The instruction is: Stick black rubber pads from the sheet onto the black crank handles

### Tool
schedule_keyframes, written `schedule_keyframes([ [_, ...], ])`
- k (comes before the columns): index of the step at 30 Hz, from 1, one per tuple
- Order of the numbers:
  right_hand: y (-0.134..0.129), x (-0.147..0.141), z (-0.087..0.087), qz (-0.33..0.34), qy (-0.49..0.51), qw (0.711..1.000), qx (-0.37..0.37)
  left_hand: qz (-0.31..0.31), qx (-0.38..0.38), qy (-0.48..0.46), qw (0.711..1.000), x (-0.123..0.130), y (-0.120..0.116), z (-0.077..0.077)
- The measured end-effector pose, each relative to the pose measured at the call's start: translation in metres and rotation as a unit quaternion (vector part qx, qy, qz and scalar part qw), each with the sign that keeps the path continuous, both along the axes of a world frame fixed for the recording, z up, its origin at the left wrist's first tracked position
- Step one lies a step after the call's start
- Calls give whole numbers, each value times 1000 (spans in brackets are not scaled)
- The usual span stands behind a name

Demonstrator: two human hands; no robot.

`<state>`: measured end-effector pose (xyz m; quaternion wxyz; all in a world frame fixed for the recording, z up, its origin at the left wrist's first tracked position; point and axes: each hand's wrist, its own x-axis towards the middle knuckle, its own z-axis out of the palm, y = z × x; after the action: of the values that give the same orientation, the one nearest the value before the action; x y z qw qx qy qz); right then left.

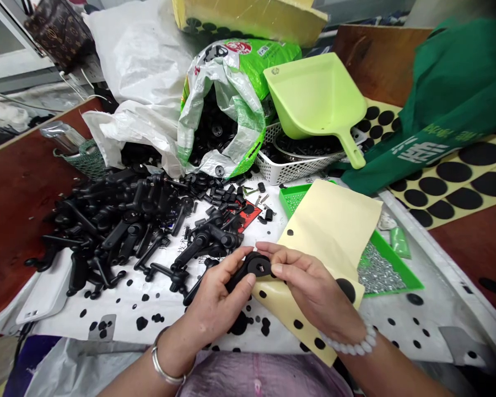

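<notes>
1. The left hand (217,298) pinches a black part (259,266) between thumb and fingers; it looks like smooth plastic, with a rounded, disc-like end and a small slot at its center.
2. The right hand (314,284) has thumb and fingertips closed on the opposite edge of that rounded end. The black part is above the table (149,325), toward its near side.
3. Left of the hands lies a tangled heap of black arms (124,220), elongated and knobby, with a soft sheen.
4. A creased, pale yellow paper sheet (330,220) overlaps a bright green plastic tray (411,278) holding small, shiny metal pieces (376,270).
5. Flat black dots (141,323) are scattered over the white table covering.
6. Behind stand a crinkled green-and-white bag (242,118) of black pieces and a smooth lime-green dustpan (318,99) on a perforated white basket (289,171).
</notes>
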<state>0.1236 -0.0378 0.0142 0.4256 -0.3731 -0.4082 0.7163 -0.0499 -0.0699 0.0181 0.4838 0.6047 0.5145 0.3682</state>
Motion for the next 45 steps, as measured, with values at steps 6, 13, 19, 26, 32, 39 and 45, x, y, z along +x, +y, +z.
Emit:
schedule_keyframes([
  [6,0,1,2,-4,6,1000,-13,-3,6,-7,1000,1,1,-1],
  [13,1,1,4,1,4,1000,-13,0,15,-6,1000,1,1,-2],
  [19,0,3,1,4,-6,1000,-3,8,15,23,1000,1,3,-6],
  [26,-6,5,5,-10,-135,983,121,35,88,136,986,0,2,-10],
  [32,-11,-2,7,-61,-231,939,249,45,212,257,942,7,0,-10],
  [39,-19,-8,-1,-91,-274,907,307,76,255,353,897,14,2,-11],
  [45,-14,-6,-4,-178,-226,923,255,96,236,321,912,13,2,-12],
])
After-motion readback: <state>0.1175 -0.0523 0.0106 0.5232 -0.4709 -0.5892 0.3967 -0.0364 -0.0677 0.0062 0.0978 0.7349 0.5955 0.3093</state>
